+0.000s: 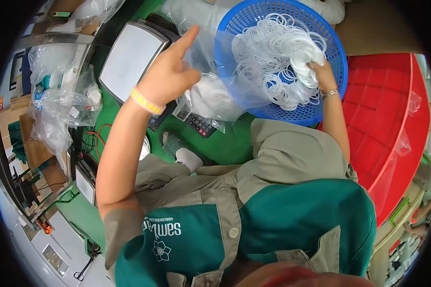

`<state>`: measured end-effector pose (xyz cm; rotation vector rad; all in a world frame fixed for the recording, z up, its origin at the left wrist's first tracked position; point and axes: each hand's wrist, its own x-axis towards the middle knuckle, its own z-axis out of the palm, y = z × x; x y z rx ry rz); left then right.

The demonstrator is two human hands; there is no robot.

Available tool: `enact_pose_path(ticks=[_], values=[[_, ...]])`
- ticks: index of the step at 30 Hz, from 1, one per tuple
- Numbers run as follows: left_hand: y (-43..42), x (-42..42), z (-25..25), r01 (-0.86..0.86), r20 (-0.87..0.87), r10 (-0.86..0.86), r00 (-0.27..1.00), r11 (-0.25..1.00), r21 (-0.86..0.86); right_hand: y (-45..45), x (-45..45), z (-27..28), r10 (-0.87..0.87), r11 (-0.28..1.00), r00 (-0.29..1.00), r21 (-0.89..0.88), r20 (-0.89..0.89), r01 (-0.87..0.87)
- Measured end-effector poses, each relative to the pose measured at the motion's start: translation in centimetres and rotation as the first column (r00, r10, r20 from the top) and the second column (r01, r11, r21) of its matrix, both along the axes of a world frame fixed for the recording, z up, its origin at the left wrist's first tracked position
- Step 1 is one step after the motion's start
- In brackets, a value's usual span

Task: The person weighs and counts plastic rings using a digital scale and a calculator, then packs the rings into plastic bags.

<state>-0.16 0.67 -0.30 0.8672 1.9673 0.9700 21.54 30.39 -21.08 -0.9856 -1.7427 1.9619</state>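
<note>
My left hand, a yellow-and-white band on its wrist, is at a clear plastic bag. Its index finger and thumb are spread against the film, and the other fingers are mostly hidden. White contents show low in the bag, whose film stretches over the side of a blue perforated basket. Many thin white rings lie tangled inside that basket. My right hand, with a metal bracelet, reaches in from the right, fingers closed around a bunch of rings.
Left of the bag stands a scale with a pale platform. A calculator lies below the bag. Red sheeting with raised ribs fills the right side. Plastic bags hang at far left. A slippered foot rests on green flooring.
</note>
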Motion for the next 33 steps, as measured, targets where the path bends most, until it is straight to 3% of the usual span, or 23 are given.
enact_pose_path(ticks=[3,4,7,9,10,11,12,14,16,17,18,19,21,22,24,25,27,28,30,31,33], values=[[2.0,0.3,-0.5,-0.002,0.077,0.002,0.997,1.000,-0.001,-0.6,-0.5,4.9,-0.010,0.998,0.961,-0.064,-0.278,-0.008],[2.7,0.0,-0.9,0.036,-0.012,-0.036,0.999,0.999,-0.039,-0.9,-1.0,6.1,0.051,0.998,0.970,-0.023,-0.237,-0.058],[4.1,0.3,-1.2,0.054,-0.057,-0.054,0.997,0.999,-0.006,-3.6,-3.5,9.0,0.329,0.937,0.932,-0.074,-0.155,-0.343],[4.7,0.9,-1.3,0.076,-0.060,-0.075,0.995,0.997,0.007,-7.8,-7.2,11.5,0.592,0.801,0.806,0.115,-0.006,-0.587],[4.7,1.4,-0.5,0.097,-0.083,-0.097,0.992,0.995,-0.010,-10.0,-9.0,11.0,0.654,0.756,0.748,0.067,-0.113,-0.651],[4.6,2.2,0.5,0.104,-0.071,-0.106,0.992,0.994,-0.027,-11.2,-10.9,8.6,0.656,0.725,0.734,0.123,0.174,-0.677],[4.5,2.7,1.3,0.113,-0.060,-0.115,0.992,0.993,-0.043,-12.2,-12.1,7.0,0.738,0.666,0.669,0.062,0.092,-0.743],[3.5,2.7,1.0,0.101,0.038,-0.101,0.994,0.995,0.007,-13.7,-14.3,3.0,0.850,0.518,0.526,0.129,0.030,-0.845],[2.3,2.7,1.7,0.006,0.109,-0.012,0.994,0.999,0.050,-15.5,-14.9,2.5,0.860,0.397,0.506,0.541,0.063,-0.742],[1.4,2.1,2.1,-0.044,0.121,0.034,0.992,0.995,0.084,-15.4,-14.6,2.4,0.823,0.304,0.516,0.584,0.236,-0.752],[0.3,1.4,2.7,-0.095,0.141,0.078,0.987,0.988,0.118,-15.6,-13.7,6.5,0.754,0.207,0.520,0.606,0.401,-0.768],[-0.9,0.6,3.5,-0.104,0.103,0.094,0.990,0.990,0.095,-15.3,-13.7,9.8,0.794,0.164,0.443,0.555,0.416,-0.815],[-3.2,-0.1,5.4,-0.198,0.031,0.196,0.980,0.963,0.183,-14.4,-14.0,12.9,0.910,0.154,0.360,0.638,0.205,-0.754],[-3.9,-0.5,6.8,-0.203,0.023,0.203,0.979,0.960,0.195,-14.5,-14.2,15.5,0.897,0.117,0.351,0.623,0.267,-0.773],[-5.7,-1.2,9.5,-0.364,0.197,0.319,0.927,0.892,0.267,-14.8,-14.2,21.0,0.938,0.262,0.302,0.224,0.167,-0.939],[-7.2,-2.3,10.0,-0.360,0.198,0.307,0.931,0.864,0.353,-14.7,-15.1,21.5,0.977,0.163,0.205,0.420,0.056,-0.893],[-9.2,-4.0,12.0,-0.370,0.237,0.298,0.925,0.849,0.376,-15.1,-15.2,24.5,0.877,-0.151,0.227,0.690,0.424,-0.708],[-9.3,-3.3,13.4,-0.495,0.140,0.483,0.864,0.767,0.408,-15.8,-16.2,26.1,0.721,-0.301,0.313,0.687,0.618,-0.662],[-11.1,-4.3,15.1,-0.509,0.076,0.549,0.833,0.704,0.494,-16.5,-19.2,26.7,0.656,-0.280,0.480,0.778,0.582,-0.562],[-12.3,-5.5,15.8,-0.502,0.048,0.567,0.822,0.683,0.530,-17.6,-20.4,28.1,0.637,-0.211,0.537,0.795,0.553,-0.568],[-14.5,-7.7,17.4,-0.483,-0.007,0.606,0.795,0.641,0.597,-18.9,-23.0,31.0,0.683,-0.284,0.638,0.934,0.355,-0.215]])
